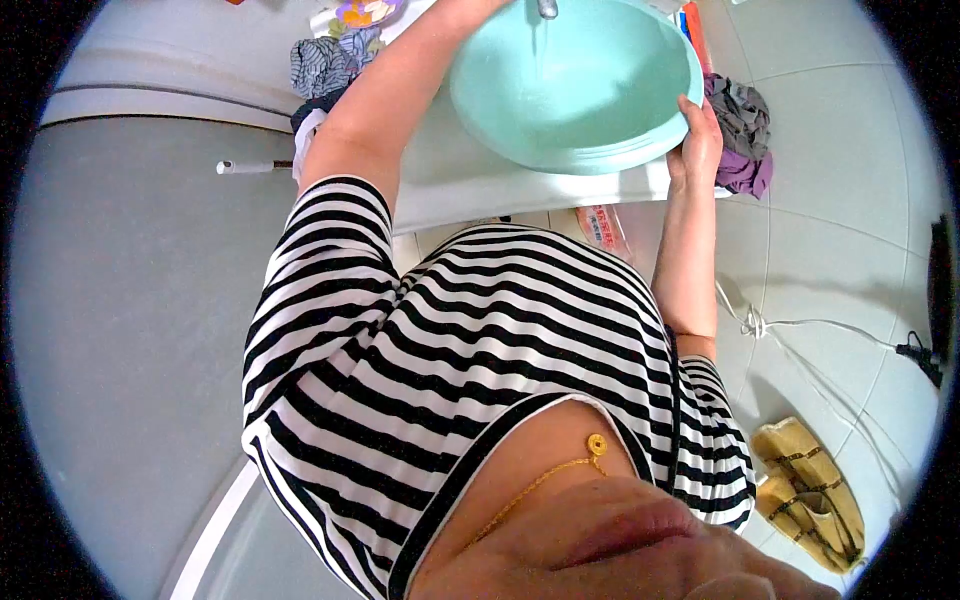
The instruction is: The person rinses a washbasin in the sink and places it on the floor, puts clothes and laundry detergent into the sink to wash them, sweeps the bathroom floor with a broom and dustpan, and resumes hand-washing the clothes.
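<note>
A light green plastic basin sits tilted under a metal faucet, and a thin stream of water runs into it. My right hand is closed on the basin's right rim, with the thumb over the edge. My left forearm stretches up past the basin's left side. The top edge of the view cuts off my left hand, so its fingers do not show, and I cannot tell what they touch. Beneath the basin is a white sink.
Striped clothes lie left of the sink; grey cloth and purple cloth hang at its right. A white cable and a tan fabric organizer are against the tiles at right. A grey panel stands at left.
</note>
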The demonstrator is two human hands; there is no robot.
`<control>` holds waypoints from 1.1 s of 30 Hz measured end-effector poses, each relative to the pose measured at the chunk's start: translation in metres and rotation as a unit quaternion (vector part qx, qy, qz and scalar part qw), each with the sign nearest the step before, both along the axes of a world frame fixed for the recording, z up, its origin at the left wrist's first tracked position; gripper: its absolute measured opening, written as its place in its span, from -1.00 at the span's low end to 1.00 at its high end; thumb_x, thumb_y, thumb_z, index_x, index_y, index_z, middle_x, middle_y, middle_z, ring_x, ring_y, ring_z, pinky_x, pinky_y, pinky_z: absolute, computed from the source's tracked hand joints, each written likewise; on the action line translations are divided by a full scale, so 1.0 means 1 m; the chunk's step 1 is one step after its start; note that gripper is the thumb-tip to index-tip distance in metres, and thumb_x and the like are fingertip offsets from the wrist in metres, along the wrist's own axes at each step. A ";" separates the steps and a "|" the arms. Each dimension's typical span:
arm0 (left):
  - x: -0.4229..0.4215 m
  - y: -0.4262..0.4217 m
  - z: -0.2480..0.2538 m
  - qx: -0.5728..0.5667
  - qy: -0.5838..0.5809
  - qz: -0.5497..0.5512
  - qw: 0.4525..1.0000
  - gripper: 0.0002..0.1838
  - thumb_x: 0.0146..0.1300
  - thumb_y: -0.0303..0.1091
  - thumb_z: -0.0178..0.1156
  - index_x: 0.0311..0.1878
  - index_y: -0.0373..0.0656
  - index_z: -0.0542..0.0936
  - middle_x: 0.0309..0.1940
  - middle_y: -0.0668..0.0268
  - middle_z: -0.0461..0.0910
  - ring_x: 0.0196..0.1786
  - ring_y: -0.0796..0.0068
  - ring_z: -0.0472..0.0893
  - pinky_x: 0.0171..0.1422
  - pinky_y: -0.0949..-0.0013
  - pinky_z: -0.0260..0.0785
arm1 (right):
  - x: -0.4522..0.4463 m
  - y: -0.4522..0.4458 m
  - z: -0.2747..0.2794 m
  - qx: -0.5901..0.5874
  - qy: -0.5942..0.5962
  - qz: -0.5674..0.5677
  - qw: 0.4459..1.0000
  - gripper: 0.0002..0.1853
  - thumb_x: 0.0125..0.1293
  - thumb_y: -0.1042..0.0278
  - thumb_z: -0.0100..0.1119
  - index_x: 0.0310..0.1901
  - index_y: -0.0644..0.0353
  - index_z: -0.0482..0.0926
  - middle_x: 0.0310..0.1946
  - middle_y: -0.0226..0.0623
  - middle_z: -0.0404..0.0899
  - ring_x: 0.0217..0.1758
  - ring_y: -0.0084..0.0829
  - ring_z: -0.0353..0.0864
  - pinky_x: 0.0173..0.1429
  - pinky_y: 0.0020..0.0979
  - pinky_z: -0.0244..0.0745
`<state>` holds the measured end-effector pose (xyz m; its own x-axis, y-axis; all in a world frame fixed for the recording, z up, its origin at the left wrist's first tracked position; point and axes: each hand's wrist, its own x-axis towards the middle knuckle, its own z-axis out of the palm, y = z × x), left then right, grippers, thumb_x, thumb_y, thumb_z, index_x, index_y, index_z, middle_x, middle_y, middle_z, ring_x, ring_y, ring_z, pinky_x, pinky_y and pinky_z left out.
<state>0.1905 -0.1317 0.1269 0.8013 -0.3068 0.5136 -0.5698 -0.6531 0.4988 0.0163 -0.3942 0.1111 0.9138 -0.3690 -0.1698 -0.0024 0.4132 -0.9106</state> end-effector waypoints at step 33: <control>-0.136 -0.030 -0.015 -0.385 0.299 -0.105 0.867 -0.64 0.20 -0.34 0.20 0.03 -0.28 0.45 -0.18 0.26 0.59 -0.17 0.54 0.57 -0.10 0.48 0.41 | -0.104 -0.090 -0.060 0.005 0.169 0.074 0.983 -0.48 0.07 0.26 0.27 0.02 0.36 0.36 -0.22 -0.21 0.53 -0.39 -0.39 0.58 -0.48 -0.48 0.55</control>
<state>0.0549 -0.1612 0.1124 0.9630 -0.2287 0.1429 -0.1248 0.0921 0.9879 -0.0881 -0.4843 0.0509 0.8484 -0.2326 -0.4756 -0.3643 0.3953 -0.8432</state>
